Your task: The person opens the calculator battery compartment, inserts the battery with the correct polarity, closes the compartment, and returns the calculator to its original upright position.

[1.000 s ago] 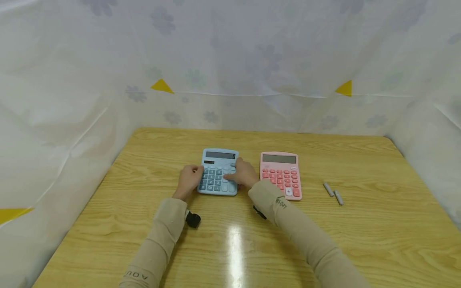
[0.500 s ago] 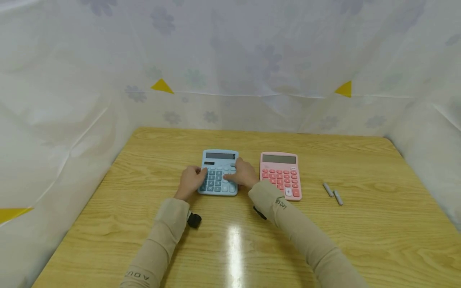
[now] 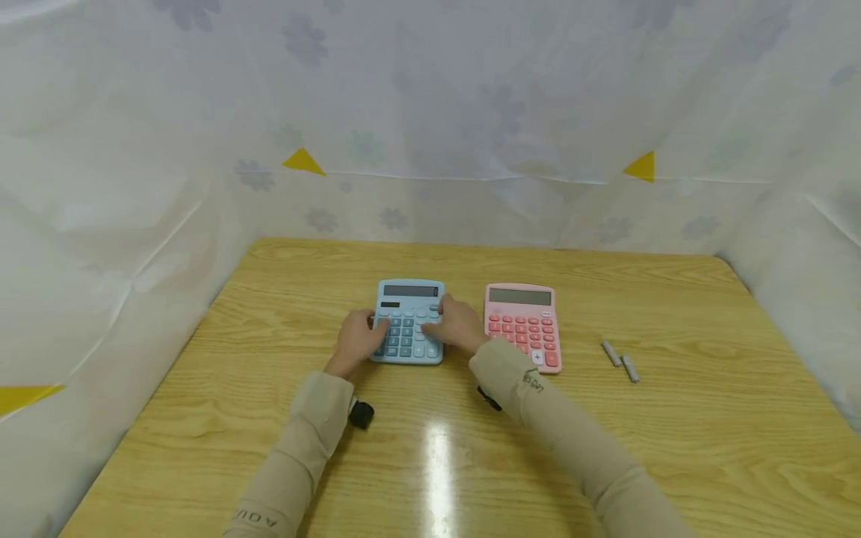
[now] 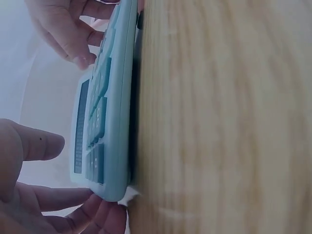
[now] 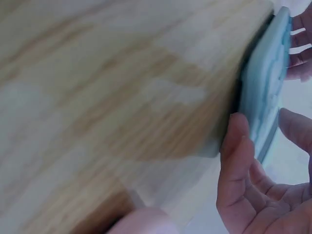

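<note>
A light blue calculator lies face up on the wooden table, its display toward the far side. My left hand is at its left edge: the fingers touch the side, and in the left wrist view the thumb stands apart above the keys. My right hand holds the right edge, fingers curled against the side and thumb over the right-hand keys. Right of that hand lies a pink calculator, its lower left partly hidden by the right hand and sleeve.
Two small grey cylinders, like batteries, lie right of the pink calculator. The wooden table ends at the back against a pale flowered sheet, which also hangs at both sides. Yellow triangles mark the sheet.
My left thumb has moved right from the blue calculator's left edge to over its left keys. My right hand keeps its place, and both calculators and the cylinders lie as before.
</note>
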The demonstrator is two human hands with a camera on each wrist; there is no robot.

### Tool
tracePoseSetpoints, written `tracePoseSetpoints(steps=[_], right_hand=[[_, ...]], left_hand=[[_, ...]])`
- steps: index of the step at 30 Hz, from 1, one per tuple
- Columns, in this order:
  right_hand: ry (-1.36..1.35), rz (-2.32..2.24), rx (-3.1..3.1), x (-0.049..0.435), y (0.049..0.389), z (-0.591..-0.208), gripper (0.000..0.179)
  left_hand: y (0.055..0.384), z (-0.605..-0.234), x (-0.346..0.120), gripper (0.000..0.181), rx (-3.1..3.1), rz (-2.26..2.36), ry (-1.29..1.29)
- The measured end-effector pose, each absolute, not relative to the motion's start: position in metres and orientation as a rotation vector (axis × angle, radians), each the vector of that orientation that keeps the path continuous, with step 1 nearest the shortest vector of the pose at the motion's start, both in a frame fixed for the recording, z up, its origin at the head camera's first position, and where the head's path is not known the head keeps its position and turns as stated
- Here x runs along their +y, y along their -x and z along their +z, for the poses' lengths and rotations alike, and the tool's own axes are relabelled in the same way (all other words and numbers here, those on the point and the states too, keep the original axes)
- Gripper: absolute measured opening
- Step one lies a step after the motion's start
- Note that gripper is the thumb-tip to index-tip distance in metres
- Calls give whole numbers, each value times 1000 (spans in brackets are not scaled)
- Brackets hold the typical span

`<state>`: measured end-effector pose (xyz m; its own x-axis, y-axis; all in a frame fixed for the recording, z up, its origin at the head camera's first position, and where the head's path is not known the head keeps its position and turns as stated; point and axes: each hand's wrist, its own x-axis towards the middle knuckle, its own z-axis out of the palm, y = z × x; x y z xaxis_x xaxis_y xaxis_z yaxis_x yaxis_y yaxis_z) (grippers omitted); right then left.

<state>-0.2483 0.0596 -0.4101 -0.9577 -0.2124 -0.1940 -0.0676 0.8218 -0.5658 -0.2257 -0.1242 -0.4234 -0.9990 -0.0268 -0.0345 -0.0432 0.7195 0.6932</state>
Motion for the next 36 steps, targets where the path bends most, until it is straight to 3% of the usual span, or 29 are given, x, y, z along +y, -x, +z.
tracePoseSetpoints(steps=[5, 14, 27, 36], right_hand=[[234, -950, 2711, 69, 243, -402, 36], [242, -1231, 2617, 87, 226, -389, 16], [225, -1256, 2654, 124, 207, -383, 24], [242, -1328, 2707, 144, 197, -383, 17]], left_hand=[[220, -419, -123, 41, 2973, 1177, -13], [210, -408, -113, 19, 2987, 1372, -159], [201, -406, -108, 10, 2993, 1520, -331], [193, -404, -103, 8, 3003, 1543, -440]])
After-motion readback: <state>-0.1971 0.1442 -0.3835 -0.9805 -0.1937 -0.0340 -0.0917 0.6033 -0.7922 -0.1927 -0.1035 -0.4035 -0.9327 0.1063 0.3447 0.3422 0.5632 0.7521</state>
